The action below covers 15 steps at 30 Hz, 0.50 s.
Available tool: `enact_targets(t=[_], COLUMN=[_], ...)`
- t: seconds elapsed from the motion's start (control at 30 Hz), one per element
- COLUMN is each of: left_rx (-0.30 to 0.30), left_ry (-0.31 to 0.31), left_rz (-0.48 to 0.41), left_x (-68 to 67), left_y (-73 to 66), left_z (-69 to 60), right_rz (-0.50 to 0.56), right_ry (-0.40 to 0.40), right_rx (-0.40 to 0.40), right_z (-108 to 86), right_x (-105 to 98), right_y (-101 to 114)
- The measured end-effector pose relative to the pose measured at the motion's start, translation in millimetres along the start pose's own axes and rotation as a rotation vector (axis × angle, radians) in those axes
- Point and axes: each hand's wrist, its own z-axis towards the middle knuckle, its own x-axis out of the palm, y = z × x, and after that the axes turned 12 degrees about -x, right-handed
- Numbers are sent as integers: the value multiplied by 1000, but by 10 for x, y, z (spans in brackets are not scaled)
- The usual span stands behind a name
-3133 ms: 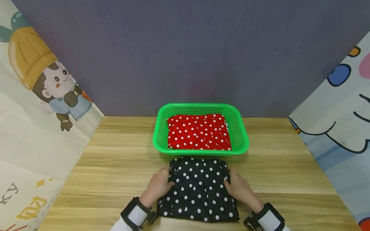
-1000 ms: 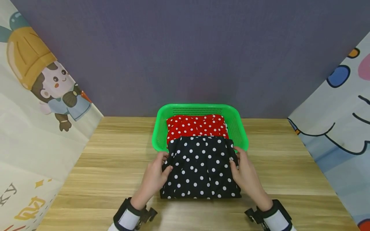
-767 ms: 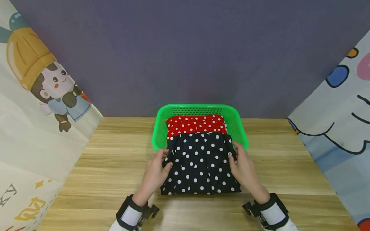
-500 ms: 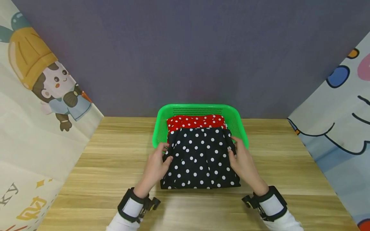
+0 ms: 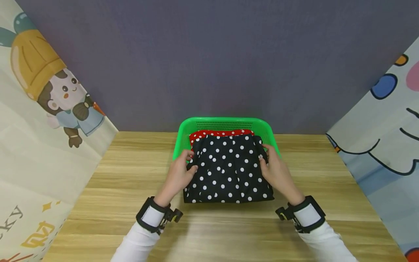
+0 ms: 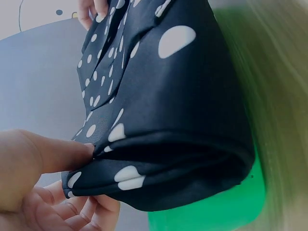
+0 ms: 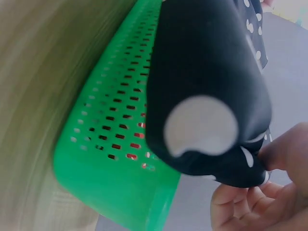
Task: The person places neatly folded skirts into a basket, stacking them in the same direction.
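A folded black cloth with white dots [image 5: 227, 169] spans the space between my two hands. Its left edge is pinched by my left hand [image 5: 179, 173], thumb above and fingers beneath, as the left wrist view shows. My right hand [image 5: 277, 173] pinches the opposite edge; in the right wrist view its thumb and fingertips meet on the black cloth [image 7: 207, 77]. Under the cloth's far part is a green basket [image 5: 226, 120] with perforated walls. A red cloth with white dots [image 5: 219, 133] lies inside it, mostly hidden now by the black one.
The basket stands on a wooden table [image 5: 137, 160], close to the grey panel [image 5: 222, 65] at the back. Printed sheets with cartoon figures flank the table on the left and right. Each wrist wears a black strap with a small device.
Both hands have carried the black cloth forward from the table in front of the basket to above it. More of the red cloth is covered. The basket has stayed put.
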Motion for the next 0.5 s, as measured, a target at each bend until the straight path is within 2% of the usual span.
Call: enact_targets(t=[0.3,0.5], left_rx=[23,20], left_ry=[-1,32], left_rz=[44,73], left_x=[-40,-74], left_y=[-86,-145], left_z=[213,355], right_rz=[-12,-5], right_ry=[5,30], right_rx=[-43,-58], right_z=[174,284], right_x=[-56,-85], right_y=[-89,-141])
